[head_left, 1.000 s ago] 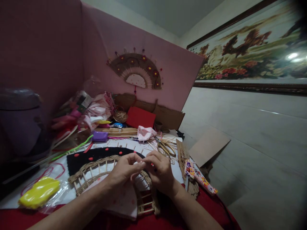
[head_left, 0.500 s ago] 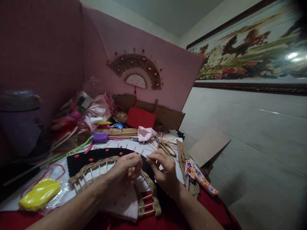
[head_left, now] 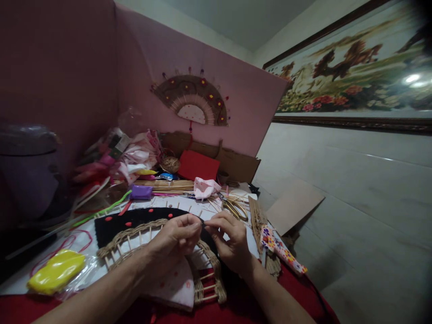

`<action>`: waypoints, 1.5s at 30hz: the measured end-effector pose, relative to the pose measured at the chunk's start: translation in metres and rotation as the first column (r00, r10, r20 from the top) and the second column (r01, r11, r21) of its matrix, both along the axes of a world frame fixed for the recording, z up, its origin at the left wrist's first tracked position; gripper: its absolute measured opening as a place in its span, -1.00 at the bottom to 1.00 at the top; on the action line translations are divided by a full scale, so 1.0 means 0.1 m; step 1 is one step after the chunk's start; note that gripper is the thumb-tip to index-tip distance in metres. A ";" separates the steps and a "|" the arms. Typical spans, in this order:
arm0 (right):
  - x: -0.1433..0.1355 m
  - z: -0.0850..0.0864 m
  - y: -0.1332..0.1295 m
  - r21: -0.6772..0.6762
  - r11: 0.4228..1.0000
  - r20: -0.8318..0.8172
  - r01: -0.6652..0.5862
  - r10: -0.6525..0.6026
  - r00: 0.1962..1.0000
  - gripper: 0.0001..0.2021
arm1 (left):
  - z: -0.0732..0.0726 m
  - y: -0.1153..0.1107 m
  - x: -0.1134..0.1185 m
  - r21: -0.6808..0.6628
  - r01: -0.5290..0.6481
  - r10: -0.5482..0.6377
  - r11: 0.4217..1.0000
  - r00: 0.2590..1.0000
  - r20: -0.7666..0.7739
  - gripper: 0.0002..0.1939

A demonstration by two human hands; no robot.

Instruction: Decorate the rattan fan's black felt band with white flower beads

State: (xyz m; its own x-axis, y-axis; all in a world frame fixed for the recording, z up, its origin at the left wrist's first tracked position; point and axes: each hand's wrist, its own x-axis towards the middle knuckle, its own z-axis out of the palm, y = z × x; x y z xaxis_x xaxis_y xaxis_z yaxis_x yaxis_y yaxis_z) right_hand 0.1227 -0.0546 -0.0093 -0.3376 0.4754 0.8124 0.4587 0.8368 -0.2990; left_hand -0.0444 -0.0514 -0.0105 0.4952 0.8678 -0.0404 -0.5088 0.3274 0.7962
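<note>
A fan-shaped craft piece [head_left: 135, 218] lies in front of me, with a black band bearing red dots, woven twine rows [head_left: 212, 263], thin sticks and a pale dotted cloth centre [head_left: 168, 290]. Over its upper middle, my left hand [head_left: 178, 236] is closed in a pinch, thumb against forefinger. Close by on the right, my right hand [head_left: 231, 238] pinches too, its fingertips almost meeting the left ones. Something tiny and dark seems to sit between the fingertips, too small to name. Both hands hide part of the black band and the twine.
Gold-handled scissors [head_left: 234, 209] lie beyond my right hand. A flower-patterned glue gun [head_left: 281, 249] rests at the right, beside cardboard strips. Yellow clay in plastic [head_left: 56, 272] is at the left, a purple packet [head_left: 141, 192] behind. A finished fan [head_left: 192, 99] hangs on the pink board.
My left fingertips have rolled slightly and closed more tightly, and my right fingertips have edged left and a little down. The craft piece has stayed in place.
</note>
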 end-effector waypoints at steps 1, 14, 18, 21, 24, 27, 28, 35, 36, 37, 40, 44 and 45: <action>0.00 0.01 -0.01 0.001 1.000 0.005 -0.009 0.009 1.000 -0.85 | 0.01 -0.01 0.00 -0.002 -0.006 0.006 1.000 1.000 0.011 -0.85; -0.10 -0.01 -0.04 -0.012 1.000 0.208 -0.010 0.013 0.978 -0.81 | 0.06 -0.02 0.04 -0.115 0.143 -0.103 0.983 0.948 0.302 -0.64; -0.11 0.00 -0.02 -0.039 0.999 0.230 0.024 -0.015 0.973 -0.83 | 0.10 -0.05 0.05 -0.077 0.165 -0.132 0.983 0.937 0.325 -0.60; -0.10 -0.01 -0.01 -0.066 0.997 0.185 0.033 -0.021 0.982 -0.84 | 0.10 -0.06 0.05 -0.053 0.128 -0.107 0.990 0.951 0.290 -0.61; -0.09 -0.01 0.00 -0.088 0.996 0.124 -0.003 0.014 0.992 -0.85 | 0.05 -0.06 0.03 0.008 0.041 -0.042 0.999 0.980 0.196 -0.74; -0.08 0.00 0.00 -0.127 0.992 0.061 -0.021 0.029 0.998 -0.83 | -0.02 -0.03 0.02 0.046 -0.083 0.080 0.995 0.995 0.059 -0.87; -0.08 0.00 0.00 -0.145 0.989 0.040 -0.032 0.038 0.998 -0.84 | -0.04 -0.02 0.02 0.046 -0.116 0.115 0.992 0.993 0.022 -0.87; -0.08 0.01 0.01 -0.339 0.923 -0.164 -0.182 0.132 0.977 -0.87 | -0.05 0.03 0.03 0.044 -0.178 0.179 0.983 0.984 -0.014 -0.76; -0.08 -0.01 0.02 -0.351 0.915 -0.192 -0.199 0.138 0.972 -0.87 | -0.05 0.02 0.02 0.048 -0.186 0.187 0.981 0.982 -0.018 -0.76; -0.08 -0.02 0.03 -0.360 0.909 -0.218 -0.212 0.139 0.966 -0.87 | -0.04 0.02 0.02 0.049 -0.193 0.195 0.980 0.980 -0.027 -0.76; -0.06 -0.06 0.06 -0.367 0.903 -0.270 -0.225 0.128 0.954 -0.86 | -0.04 0.02 0.01 0.059 -0.209 0.213 0.976 0.975 -0.064 -0.75; -0.06 -0.08 0.07 -0.358 0.910 -0.274 -0.211 0.114 0.955 -0.86 | -0.06 0.03 0.01 0.173 -0.193 0.218 0.966 0.966 -0.139 -0.74; -0.06 -0.07 0.07 -0.357 0.912 -0.272 -0.204 0.107 0.956 -0.86 | -0.06 0.03 0.01 0.216 -0.188 0.227 0.958 0.959 -0.170 -0.74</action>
State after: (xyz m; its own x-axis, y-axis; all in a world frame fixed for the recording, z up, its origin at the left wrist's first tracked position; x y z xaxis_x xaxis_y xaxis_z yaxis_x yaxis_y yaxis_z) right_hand 0.1171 -0.0480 -0.0167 -0.2491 0.7194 0.6484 0.2051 0.6935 -0.6907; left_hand -0.0430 -0.0484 -0.0163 0.3028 0.9509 0.0646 -0.3804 0.0584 0.9230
